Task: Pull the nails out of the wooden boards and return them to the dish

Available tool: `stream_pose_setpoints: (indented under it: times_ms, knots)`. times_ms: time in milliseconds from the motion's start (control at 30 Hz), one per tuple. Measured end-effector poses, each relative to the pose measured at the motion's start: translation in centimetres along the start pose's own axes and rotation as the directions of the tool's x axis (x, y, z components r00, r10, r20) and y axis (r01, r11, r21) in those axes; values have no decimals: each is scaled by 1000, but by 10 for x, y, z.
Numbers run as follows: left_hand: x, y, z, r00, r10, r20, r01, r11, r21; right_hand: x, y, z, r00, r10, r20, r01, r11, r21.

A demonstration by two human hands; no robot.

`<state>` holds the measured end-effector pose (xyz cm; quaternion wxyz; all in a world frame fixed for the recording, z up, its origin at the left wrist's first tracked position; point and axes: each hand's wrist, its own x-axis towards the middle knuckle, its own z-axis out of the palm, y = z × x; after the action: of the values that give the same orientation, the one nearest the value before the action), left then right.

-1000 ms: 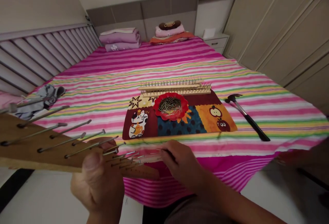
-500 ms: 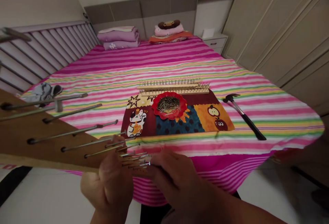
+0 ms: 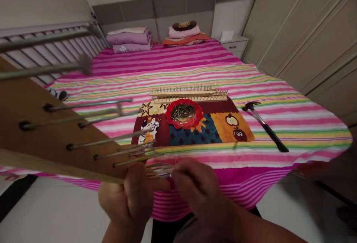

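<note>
My left hand (image 3: 126, 194) is wrapped round a long wooden strip (image 3: 58, 154) that slants up toward the left, close to the camera. Rows of nails (image 3: 96, 142) stick out of its holes toward the right. At the strip's lower right end my right hand (image 3: 199, 187) is closed, its fingertips pinching a nail (image 3: 169, 174) among the several there; the fingers partly hide it. Beyond both hands, a red scalloped bowl (image 3: 201, 113) holds many loose nails (image 3: 182, 113).
The bowl stands on a patterned mat (image 3: 189, 139) on a striped bed cover (image 3: 301, 124). Behind it lie wooden strips (image 3: 184, 94) full of nails. A hammer (image 3: 264, 126) rests on the right. Folded bedding (image 3: 129, 40) is at the headboard, a railing (image 3: 69, 42) on the left.
The strip and my left hand have shifted right and slightly down, bringing its left end nearer the camera. My right hand has moved a little to the right with its fingers still pinched.
</note>
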<state>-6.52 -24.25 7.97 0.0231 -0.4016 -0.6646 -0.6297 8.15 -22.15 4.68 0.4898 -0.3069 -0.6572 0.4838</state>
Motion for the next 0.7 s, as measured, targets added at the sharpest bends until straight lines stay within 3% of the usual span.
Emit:
stream_pose_setpoints:
  times_ms: [67,167,267,400,533,633,700]
  knots:
    - [0,0,6,986,-85,-143,68,991,-115,0,9,-9,989,128,-67,-122,989,84]
    - [-3,4,14,954,-136,-267,69,967,-245,0,22,-16,993,115,-37,-116,993,-32]
    - [-7,9,16,958,-160,-240,101,966,-239,1,24,-13,999,-6,46,15,977,-213]
    - [-6,6,11,965,-158,-210,114,972,-205,4,11,-2,987,-51,151,81,976,-200]
    - [-4,-1,7,989,-113,-97,93,977,-192,9,-1,5,991,-31,130,51,987,-151]
    - [-6,2,6,977,-136,-167,109,981,-162,13,-4,8,987,82,136,-61,986,-153]
    - [-8,3,4,973,-162,-163,146,983,-110,14,-5,9,983,91,162,-64,984,-168]
